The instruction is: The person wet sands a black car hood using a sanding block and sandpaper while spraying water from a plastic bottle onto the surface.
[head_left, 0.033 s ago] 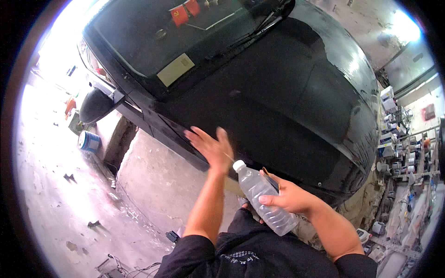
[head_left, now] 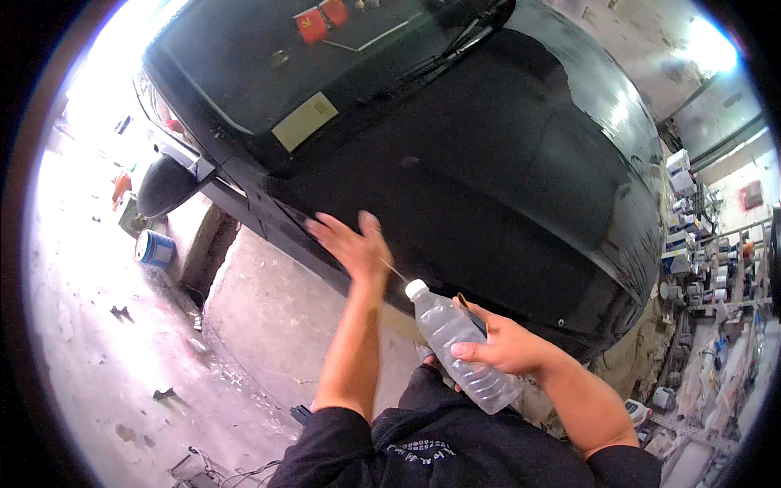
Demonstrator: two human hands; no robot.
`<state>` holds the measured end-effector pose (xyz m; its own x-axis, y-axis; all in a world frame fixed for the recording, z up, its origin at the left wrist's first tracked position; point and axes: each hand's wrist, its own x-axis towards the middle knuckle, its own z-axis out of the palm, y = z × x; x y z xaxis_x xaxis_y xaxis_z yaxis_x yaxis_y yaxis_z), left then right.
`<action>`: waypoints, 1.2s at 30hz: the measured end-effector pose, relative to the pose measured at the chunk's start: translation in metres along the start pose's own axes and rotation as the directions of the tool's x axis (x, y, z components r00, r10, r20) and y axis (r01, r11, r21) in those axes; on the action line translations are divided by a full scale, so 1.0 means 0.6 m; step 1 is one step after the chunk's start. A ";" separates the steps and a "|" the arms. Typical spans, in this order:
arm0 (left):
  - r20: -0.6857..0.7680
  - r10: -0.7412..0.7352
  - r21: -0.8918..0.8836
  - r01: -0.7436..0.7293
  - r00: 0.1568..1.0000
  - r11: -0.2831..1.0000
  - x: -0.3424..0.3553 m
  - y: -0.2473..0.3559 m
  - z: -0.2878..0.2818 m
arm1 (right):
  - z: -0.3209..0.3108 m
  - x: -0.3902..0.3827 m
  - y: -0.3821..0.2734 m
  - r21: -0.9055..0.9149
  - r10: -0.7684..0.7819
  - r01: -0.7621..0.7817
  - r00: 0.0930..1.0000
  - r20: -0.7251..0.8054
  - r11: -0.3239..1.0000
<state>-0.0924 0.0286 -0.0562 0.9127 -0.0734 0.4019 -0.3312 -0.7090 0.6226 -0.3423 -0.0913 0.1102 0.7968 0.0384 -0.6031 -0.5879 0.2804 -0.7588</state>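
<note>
At far left, a blue-and-white bucket (head_left: 154,249) sits on the concrete floor (head_left: 98,342), below the black side mirror (head_left: 166,185) of a black car. Next, a pale rectangular card (head_left: 306,121) lies behind the windshield (head_left: 244,69), lower than two small red flags (head_left: 311,27). The left hand (head_left: 351,246) is at the near edge of the hood (head_left: 504,163), slightly blurred, fingers extended and spread, grasping nothing visible; contact with the panel cannot be determined. To its right, a clear ribbed plastic bottle (head_left: 455,337) is held in front of the person's body, tilted, its white cap (head_left: 416,289) directed toward the left hand. A thin pale streak (head_left: 396,271) spans the gap between cap and hand. The right hand (head_left: 508,346) grips the bottle around its side, thumb across the front; a dark flat piece (head_left: 473,315) with a tan edge is between the fingers and the bottle. The hood is dull black, with a glossy, wet-looking area toward its far front edge. At far right, racks (head_left: 730,307) carry numerous cans and containers.
</note>
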 end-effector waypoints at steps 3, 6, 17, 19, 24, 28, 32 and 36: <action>-0.079 -0.080 -0.066 0.075 0.994 0.995 0.154 -0.086 -0.022 | 0.002 -0.001 0.004 -0.090 -0.060 0.062 0.998 0.025 0.994; -0.046 -0.067 -0.020 0.066 0.997 0.998 0.173 -0.112 -0.020 | -0.010 -0.015 0.013 -0.251 -0.072 0.074 0.997 0.014 0.965; 0.093 -0.010 0.233 -0.012 0.996 0.972 -0.218 0.083 0.011 | -0.127 -0.179 0.151 0.018 0.077 -0.076 0.990 -0.116 0.997; 0.179 0.017 0.240 -0.061 0.984 0.969 -0.298 0.142 0.010 | -0.151 -0.209 0.178 0.159 0.092 -0.074 0.990 -0.108 0.984; 0.404 0.130 0.151 -0.206 0.906 0.967 -0.467 0.224 0.003 | -0.164 -0.248 0.207 0.328 0.082 -0.031 0.986 -0.144 0.944; 0.432 0.074 0.177 -0.165 0.899 0.970 -0.423 0.215 -0.003 | -0.145 -0.249 0.180 0.395 0.094 -0.027 0.984 -0.150 0.918; -0.027 0.302 0.146 -0.295 0.953 0.944 -0.193 0.096 0.014 | -0.127 -0.196 0.213 0.366 -0.003 0.037 0.996 -0.093 0.930; 0.319 0.210 0.421 -0.336 0.924 0.842 -0.004 0.067 -0.014 | -0.097 -0.139 0.179 0.299 -0.024 0.065 0.990 -0.139 0.952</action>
<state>-0.1098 0.0058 -0.0265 0.8505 -0.4404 0.2875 -0.4854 -0.8678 0.1066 -0.4801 -0.1203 0.0643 0.7833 -0.1016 -0.6133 -0.4663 0.5563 -0.6878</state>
